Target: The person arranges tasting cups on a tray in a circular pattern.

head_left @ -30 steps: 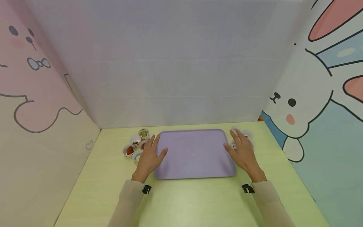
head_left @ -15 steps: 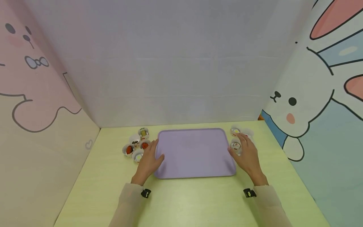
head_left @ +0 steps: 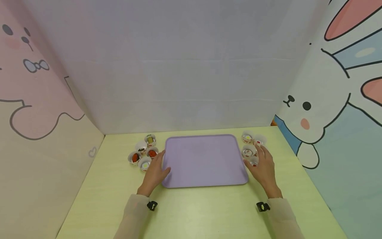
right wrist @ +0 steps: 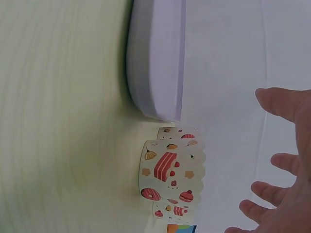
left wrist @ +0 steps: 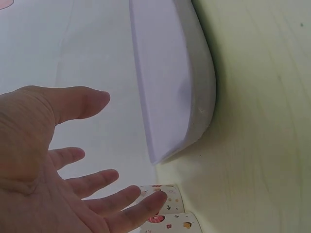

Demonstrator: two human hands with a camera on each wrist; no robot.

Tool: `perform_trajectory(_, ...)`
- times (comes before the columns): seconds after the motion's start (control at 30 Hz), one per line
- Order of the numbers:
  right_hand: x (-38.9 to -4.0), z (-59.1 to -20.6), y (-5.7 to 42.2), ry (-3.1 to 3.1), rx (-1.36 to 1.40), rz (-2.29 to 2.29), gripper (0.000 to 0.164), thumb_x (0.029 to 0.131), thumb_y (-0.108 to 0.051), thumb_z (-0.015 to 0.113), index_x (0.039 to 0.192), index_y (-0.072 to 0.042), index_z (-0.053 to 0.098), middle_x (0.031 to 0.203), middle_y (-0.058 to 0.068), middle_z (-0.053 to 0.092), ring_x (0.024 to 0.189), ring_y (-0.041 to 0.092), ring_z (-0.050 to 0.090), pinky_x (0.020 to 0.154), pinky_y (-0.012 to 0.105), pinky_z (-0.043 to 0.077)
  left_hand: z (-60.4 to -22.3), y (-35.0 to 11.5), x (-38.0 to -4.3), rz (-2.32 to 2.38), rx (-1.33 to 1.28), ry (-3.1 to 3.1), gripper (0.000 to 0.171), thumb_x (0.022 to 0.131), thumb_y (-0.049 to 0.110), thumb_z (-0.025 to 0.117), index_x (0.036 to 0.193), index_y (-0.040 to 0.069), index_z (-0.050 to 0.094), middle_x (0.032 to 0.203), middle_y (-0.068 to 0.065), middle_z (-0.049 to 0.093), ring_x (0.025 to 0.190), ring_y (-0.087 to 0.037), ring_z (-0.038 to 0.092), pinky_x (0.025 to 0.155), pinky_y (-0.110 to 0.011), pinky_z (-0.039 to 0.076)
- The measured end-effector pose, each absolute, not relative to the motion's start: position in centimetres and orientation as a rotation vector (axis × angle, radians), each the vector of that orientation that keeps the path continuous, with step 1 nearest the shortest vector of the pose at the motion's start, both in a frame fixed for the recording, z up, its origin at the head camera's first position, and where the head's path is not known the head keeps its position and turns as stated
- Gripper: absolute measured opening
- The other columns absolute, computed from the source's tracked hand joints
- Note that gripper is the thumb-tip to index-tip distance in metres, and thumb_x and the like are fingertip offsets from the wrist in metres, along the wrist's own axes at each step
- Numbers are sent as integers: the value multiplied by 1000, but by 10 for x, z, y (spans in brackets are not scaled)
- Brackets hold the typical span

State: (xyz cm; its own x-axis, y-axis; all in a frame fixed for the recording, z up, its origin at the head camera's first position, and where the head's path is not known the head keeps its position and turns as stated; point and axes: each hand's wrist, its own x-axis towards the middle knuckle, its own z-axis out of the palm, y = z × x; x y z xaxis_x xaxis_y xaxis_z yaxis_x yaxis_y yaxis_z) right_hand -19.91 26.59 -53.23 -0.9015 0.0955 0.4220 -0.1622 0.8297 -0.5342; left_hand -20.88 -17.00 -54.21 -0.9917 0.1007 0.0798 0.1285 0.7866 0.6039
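A lilac tray lies flat in the middle of the table in the head view. My left hand hovers over its left edge, thumb spread and fingers loosely extended, holding nothing. Just beyond those fingers, several patterned paper cups with small coloured pieces inside stand in a cluster. My right hand is off the tray's right side, fingers spread and slightly bent, also holding nothing. Close to its fingertips is another group of paper cups; in the right wrist view one cup shows a cake print.
The pale yellow-green table meets a white back wall. A pink cartoon panel rises at the left, and a rabbit panel at the right.
Both hands have drawn back slightly toward the person, the right one also a little to the right. More cups show in both groups. The tray and cups stay in place.
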Motion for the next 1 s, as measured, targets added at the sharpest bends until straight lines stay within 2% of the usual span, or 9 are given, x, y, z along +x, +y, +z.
perform_trajectory(0.4, -197, -543, 273, -2599, -34, 818, 83, 77, -24, 81, 144, 2, 40, 145, 33, 37, 131, 53, 36, 103, 68, 30, -548, -173, -209, -1064, -134, -2952, 81, 87, 19, 71, 154, 8, 27, 155, -26, 32, 135, -46, 42, 107, -59, 39)
perform_trajectory(0.73, -196, -547, 277, -2689, -148, 921, 86, 80, -24, 79, 150, -4, 32, 148, 31, 32, 129, 55, 37, 99, 69, 36, -552, -175, -208, -1101, -117, -2963, 83, 86, 16, 71, 154, 6, 26, 155, -31, 30, 137, -49, 38, 105, -62, 38)
perform_trajectory(0.9, -196, -548, 278, -2725, -211, 977, 87, 82, -26, 77, 151, -4, 29, 149, 30, 31, 128, 54, 40, 100, 67, 37, -555, -176, -208, -1176, -98, -2939, 80, 86, 13, 71, 153, 5, 28, 146, -29, 43, 115, -42, 60, 91, -53, 51)
perform_trajectory(0.97, -196, -548, 278, -2740, -225, 984, 87, 83, -27, 77, 152, -5, 29, 149, 30, 31, 126, 54, 42, 98, 67, 39, -557, -177, -209, -1210, -86, -2933, 80, 85, 11, 71, 153, 5, 29, 140, -27, 49, 103, -36, 65, 83, -48, 54)
perform_trajectory(1.0, -196, -549, 278, -2747, -228, 984, 87, 83, -27, 76, 152, -5, 28, 149, 30, 31, 126, 55, 43, 97, 67, 39, -558, -177, -210, -1226, -81, -2932, 79, 85, 11, 70, 153, 4, 29, 138, -26, 51, 103, -35, 65, 82, -47, 54)
